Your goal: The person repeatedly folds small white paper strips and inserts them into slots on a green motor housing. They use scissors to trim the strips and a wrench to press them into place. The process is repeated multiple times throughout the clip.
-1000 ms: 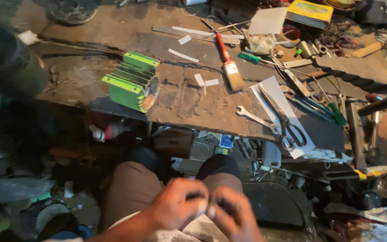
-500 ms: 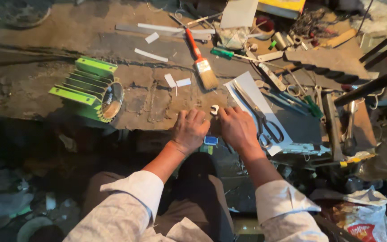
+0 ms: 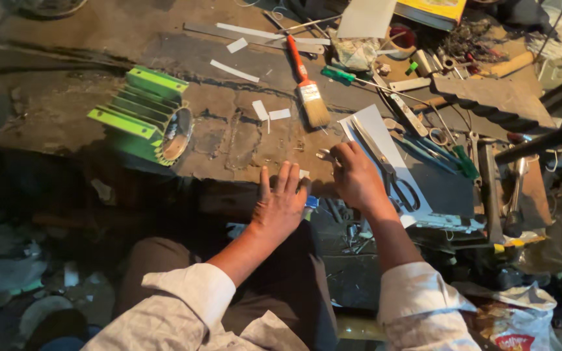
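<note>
Your left hand (image 3: 281, 205) lies flat, fingers spread, on the desk (image 3: 229, 140) edge. Your right hand (image 3: 357, 175) pinches a small metal piece (image 3: 324, 155) at its fingertips; its axis is unclear. Scissors (image 3: 395, 179) lie just right.

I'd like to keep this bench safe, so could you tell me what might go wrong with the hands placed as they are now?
The right hand pinches a small metal piece at the workbench front edge; it could slip and drop into the clutter below. The open scissors lie right beside that hand and might nick it. The left hand rests flat at the same edge, where a stray white strip could be swept off.
</note>
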Demonstrator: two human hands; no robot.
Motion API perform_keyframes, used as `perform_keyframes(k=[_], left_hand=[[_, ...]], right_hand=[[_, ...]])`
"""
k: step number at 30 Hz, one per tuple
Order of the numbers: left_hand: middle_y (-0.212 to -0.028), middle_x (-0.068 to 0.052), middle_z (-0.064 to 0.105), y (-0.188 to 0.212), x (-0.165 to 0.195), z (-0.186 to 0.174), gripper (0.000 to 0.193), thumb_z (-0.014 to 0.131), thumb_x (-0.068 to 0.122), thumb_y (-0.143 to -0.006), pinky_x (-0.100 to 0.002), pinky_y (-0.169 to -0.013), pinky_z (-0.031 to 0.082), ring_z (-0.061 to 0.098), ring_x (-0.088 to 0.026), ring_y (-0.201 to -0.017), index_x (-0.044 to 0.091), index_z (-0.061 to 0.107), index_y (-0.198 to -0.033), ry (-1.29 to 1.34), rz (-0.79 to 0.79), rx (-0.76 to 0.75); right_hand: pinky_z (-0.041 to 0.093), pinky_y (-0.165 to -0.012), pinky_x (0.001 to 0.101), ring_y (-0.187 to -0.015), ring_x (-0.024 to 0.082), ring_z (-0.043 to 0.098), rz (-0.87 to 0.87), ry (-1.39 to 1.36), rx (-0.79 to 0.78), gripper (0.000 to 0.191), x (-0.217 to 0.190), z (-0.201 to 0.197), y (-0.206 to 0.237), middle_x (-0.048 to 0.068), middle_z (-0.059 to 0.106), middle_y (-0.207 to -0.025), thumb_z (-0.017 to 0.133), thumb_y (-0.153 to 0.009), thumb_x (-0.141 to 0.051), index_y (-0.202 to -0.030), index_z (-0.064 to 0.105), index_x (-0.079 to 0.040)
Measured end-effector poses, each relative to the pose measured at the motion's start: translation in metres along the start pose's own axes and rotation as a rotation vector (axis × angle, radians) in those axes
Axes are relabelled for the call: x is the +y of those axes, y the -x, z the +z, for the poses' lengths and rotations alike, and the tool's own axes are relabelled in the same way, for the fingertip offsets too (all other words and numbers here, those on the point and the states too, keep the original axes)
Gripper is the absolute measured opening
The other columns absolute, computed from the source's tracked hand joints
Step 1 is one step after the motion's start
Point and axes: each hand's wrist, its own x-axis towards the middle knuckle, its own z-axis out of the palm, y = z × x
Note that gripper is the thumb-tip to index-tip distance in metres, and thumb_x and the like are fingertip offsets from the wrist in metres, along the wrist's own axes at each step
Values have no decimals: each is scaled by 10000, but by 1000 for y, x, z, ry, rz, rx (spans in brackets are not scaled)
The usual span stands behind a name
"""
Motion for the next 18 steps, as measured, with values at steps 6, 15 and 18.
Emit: perform_keyframes(k=[6,15,18], left_hand=[[-1462,-231,473,4,4,3,454,595,294,-879,-747,-1128,218,378,-397,-1429,110,646,-1291,13,-25,-36],[-1488,-154,509,3,3,-6,497,576,275,-879,-741,-1126,228,397,-375,-1418,84,609,-1337,-17,-4,-40],[-1466,-144,532,5,3,-5,508,568,276,-887,-744,-1124,228,422,-372,-1400,82,599,-1355,0,8,-73]], right_hand=[[521,-694,519,-830,449,651,20,75,-111,205,-8,12,4,178,647,-944,705,-925,-254,-958,625,-67],[519,-651,533,-777,453,656,43,161,-154,232,-7,19,0,189,657,-863,738,-889,-306,-860,651,-92],[514,-644,532,-777,455,650,30,118,-133,226,-7,18,2,194,654,-841,750,-872,-287,-843,653,-85]])
